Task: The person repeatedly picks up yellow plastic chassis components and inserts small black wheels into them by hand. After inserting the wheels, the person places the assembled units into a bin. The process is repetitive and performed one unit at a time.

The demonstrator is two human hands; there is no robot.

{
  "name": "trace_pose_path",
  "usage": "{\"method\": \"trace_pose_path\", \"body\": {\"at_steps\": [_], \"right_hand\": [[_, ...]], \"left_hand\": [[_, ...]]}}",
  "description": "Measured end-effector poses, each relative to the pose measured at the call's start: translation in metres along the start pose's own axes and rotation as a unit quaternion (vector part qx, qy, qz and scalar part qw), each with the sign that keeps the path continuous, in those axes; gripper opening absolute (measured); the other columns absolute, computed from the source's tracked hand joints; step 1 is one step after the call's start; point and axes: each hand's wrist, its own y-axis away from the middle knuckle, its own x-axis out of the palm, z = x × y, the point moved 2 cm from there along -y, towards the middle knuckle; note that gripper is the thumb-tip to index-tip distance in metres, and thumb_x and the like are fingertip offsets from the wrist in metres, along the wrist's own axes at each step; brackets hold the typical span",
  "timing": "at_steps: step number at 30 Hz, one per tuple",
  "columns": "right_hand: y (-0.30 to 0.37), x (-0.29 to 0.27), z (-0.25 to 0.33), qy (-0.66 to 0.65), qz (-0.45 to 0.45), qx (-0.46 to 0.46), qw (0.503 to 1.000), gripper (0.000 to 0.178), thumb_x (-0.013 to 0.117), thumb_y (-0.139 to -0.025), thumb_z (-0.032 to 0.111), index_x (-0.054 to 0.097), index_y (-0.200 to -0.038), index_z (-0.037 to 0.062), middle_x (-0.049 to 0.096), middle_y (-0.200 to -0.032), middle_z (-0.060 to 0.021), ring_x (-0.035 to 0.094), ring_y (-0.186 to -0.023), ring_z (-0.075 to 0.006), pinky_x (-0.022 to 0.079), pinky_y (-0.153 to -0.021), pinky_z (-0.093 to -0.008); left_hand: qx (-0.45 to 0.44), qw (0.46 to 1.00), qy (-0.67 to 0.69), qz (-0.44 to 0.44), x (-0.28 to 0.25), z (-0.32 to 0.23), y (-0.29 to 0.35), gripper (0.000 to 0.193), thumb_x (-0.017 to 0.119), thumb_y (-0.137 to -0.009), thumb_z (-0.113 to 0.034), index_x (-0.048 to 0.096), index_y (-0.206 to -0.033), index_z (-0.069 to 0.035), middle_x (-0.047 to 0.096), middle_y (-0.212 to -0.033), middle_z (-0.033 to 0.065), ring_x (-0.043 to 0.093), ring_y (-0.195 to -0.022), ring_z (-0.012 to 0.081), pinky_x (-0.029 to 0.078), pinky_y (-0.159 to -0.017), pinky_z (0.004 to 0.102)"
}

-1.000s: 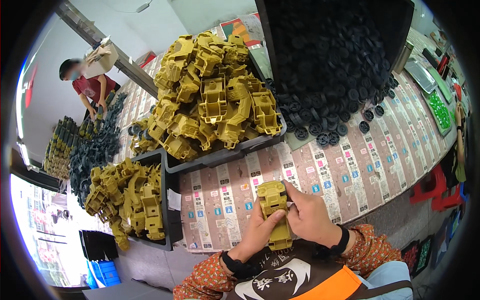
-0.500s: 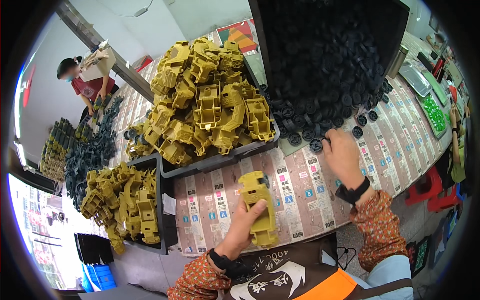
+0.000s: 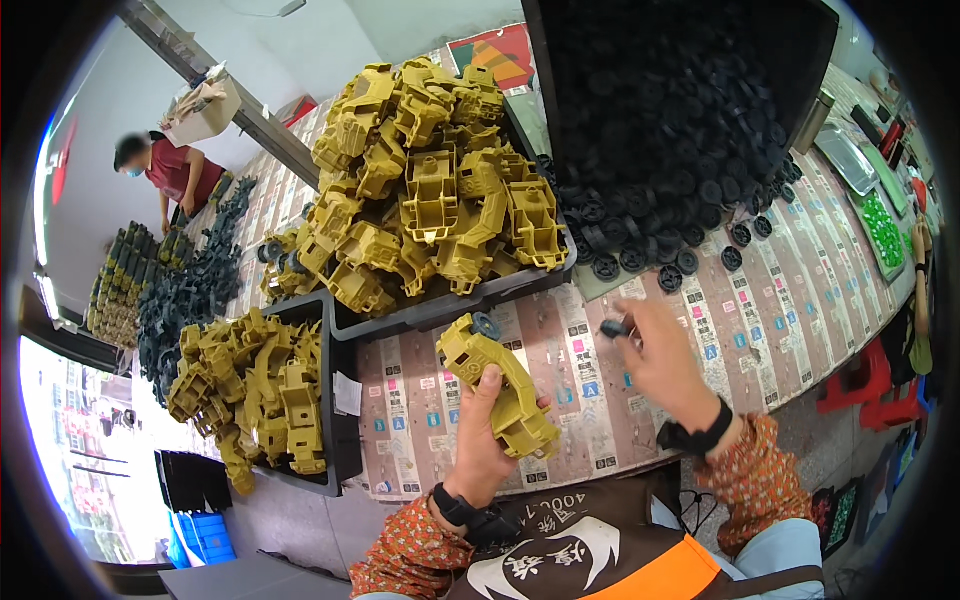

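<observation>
My left hand (image 3: pixel 483 445) is closed around a mustard-yellow plastic toy car body (image 3: pixel 508 392), tilted on its side above the table's near edge. A dark wheel (image 3: pixel 487 327) sits at the far end of that body. To the right, my right hand (image 3: pixel 668 368) pinches a small black toy wheel (image 3: pixel 611 329) between thumb and fingers, a short way from the car body. Beyond the right hand, many loose black wheels (image 3: pixel 670 278) spill from a large dark bin (image 3: pixel 543 75) lying open toward me.
A black crate (image 3: pixel 430 322) heaped with yellow car bodies (image 3: pixel 432 195) stands behind; a smaller crate (image 3: pixel 343 440) of them is at the left. Dark parts (image 3: pixel 185 290) lie farther left, near a person in red (image 3: pixel 185 175). Red stools (image 3: pixel 860 385) stand at right.
My right hand has drawn back from the pile toward me, bringing a wheel with it. My left hand has turned the car body, showing more of its side and the fitted wheel.
</observation>
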Motion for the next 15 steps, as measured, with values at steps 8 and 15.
{"method": "trace_pose_path", "body": {"at_steps": [8, 15], "right_hand": [[0.049, 0.023, 0.063, -0.331, 0.135, 0.222, 0.907, 0.023, 0.064, -0.098, 0.0, 0.062, -0.12, -0.0029, 0.069, -0.106, -0.0109, 0.07, -0.092, -0.0152, 0.057, -0.08, -0.0279], [0.062, 0.026, 0.072, -0.359, 0.149, 0.222, 0.894, 0.026, 0.059, -0.1, -0.005, 0.059, -0.126, -0.0054, 0.07, -0.113, -0.0101, 0.068, -0.103, -0.0104, 0.057, -0.09, -0.0265]], "left_hand": [[0.107, 0.994, -0.037, 0.011, 0.016, 0.003, 0.008, 0.04, 0.065, -0.104, -0.033, 0.049, -0.133, -0.01, 0.063, -0.108, 0.0051, 0.067, -0.093, 0.0172, 0.06, -0.078, 0.0335], [0.144, 0.988, -0.049, -0.008, 0.01, 0.011, 0.009, 0.037, 0.066, -0.104, -0.022, 0.048, -0.135, -0.012, 0.062, -0.114, 0.0042, 0.066, -0.095, 0.0151, 0.06, -0.08, 0.0328]]}}
